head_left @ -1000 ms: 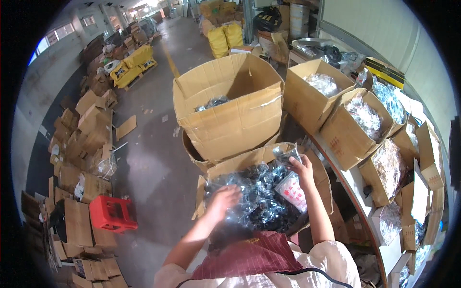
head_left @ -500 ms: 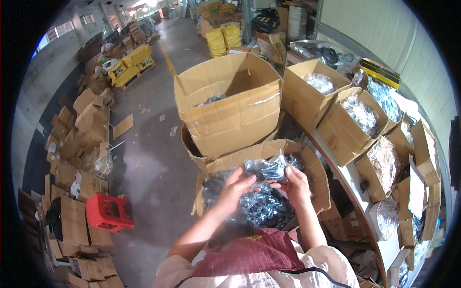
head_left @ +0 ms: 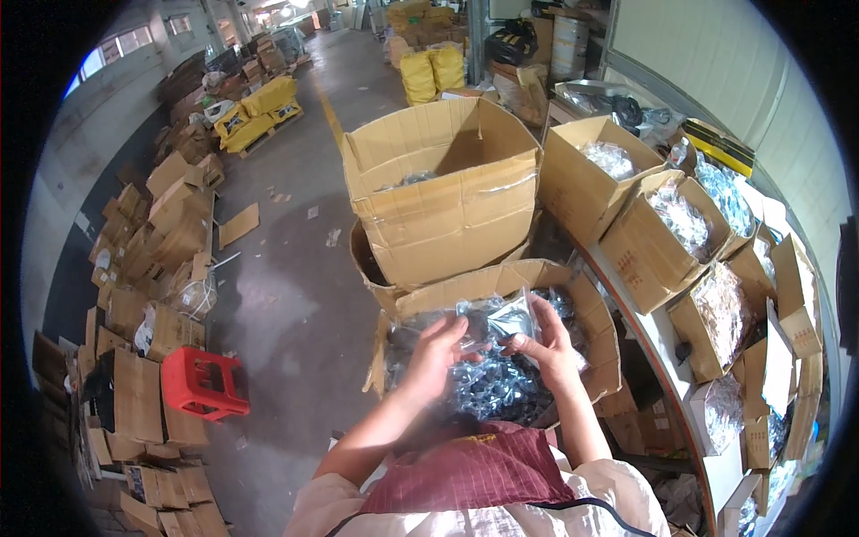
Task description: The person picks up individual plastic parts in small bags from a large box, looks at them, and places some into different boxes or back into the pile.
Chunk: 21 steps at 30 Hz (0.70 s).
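Drawn leftward in the past second, a clear bag [head_left: 501,318] is clamped by the fingers of my right hand [head_left: 556,353], my left hand [head_left: 432,358] at its edge, grip I cannot tell. Below, an open carton [head_left: 601,336]; beyond, a taller carton [head_left: 447,219].

The grey floor [head_left: 277,340] has a yellow line [head_left: 328,107] running down it; a red stool [head_left: 202,380] stands on it at the left, with a loose cardboard sheet [head_left: 239,225] and small scraps [head_left: 333,237] lying farther up. Beyond, a pallet [head_left: 262,141] bears yellow sacks [head_left: 261,109]. In front of the person, an open box [head_left: 601,331] holds a heap of clear bags [head_left: 501,385] with dark contents; its base is hidden. On the right, a brown-edged table [head_left: 723,465] carries a row of cartons [head_left: 640,264], and a small dark lump [head_left: 682,349] lies near its edge.
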Each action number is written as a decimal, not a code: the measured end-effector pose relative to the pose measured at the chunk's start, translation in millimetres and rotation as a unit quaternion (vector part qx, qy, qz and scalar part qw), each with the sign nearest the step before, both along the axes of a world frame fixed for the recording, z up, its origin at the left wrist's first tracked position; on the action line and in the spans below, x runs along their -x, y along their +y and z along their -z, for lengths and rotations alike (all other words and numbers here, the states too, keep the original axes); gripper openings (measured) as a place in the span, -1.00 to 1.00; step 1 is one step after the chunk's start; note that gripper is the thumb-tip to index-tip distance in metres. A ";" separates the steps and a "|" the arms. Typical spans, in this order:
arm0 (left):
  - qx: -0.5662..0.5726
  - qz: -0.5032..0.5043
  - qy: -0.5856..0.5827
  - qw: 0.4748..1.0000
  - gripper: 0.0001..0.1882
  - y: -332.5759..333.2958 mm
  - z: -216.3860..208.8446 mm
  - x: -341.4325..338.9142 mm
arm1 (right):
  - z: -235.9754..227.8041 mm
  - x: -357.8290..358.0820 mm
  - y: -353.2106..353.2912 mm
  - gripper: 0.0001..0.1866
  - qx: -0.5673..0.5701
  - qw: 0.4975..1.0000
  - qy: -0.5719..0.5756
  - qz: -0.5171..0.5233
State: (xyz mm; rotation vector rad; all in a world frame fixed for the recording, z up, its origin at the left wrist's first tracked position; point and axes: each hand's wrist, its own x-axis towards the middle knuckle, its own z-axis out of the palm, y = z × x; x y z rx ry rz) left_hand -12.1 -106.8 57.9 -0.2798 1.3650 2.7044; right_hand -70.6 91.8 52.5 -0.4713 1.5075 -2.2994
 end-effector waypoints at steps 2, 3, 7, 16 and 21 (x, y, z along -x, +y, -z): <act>-0.012 0.007 -0.003 1.000 -0.63 -1.7 3.8 -1.4 | 2.1 -0.1 -1.9 -0.18 -0.009 1.000 -0.005 0.009; -0.025 0.015 -0.006 1.000 -0.62 -3.1 6.3 -1.6 | 7.2 2.9 -1.9 -0.17 -0.037 0.999 0.030 0.007; -0.090 0.055 -0.050 0.993 -0.57 -15.5 14.1 16.9 | 22.4 22.6 -1.7 -0.27 -0.023 0.997 -0.051 -0.058; -0.190 -0.010 0.226 0.956 -0.45 -49.2 -109.6 110.0 | 239.2 168.1 75.6 -0.43 -0.563 0.805 0.019 0.187; -0.047 0.010 0.067 0.997 -0.49 -42.2 -30.9 83.0 | 288.9 194.3 98.7 -0.34 -0.681 0.717 0.025 0.149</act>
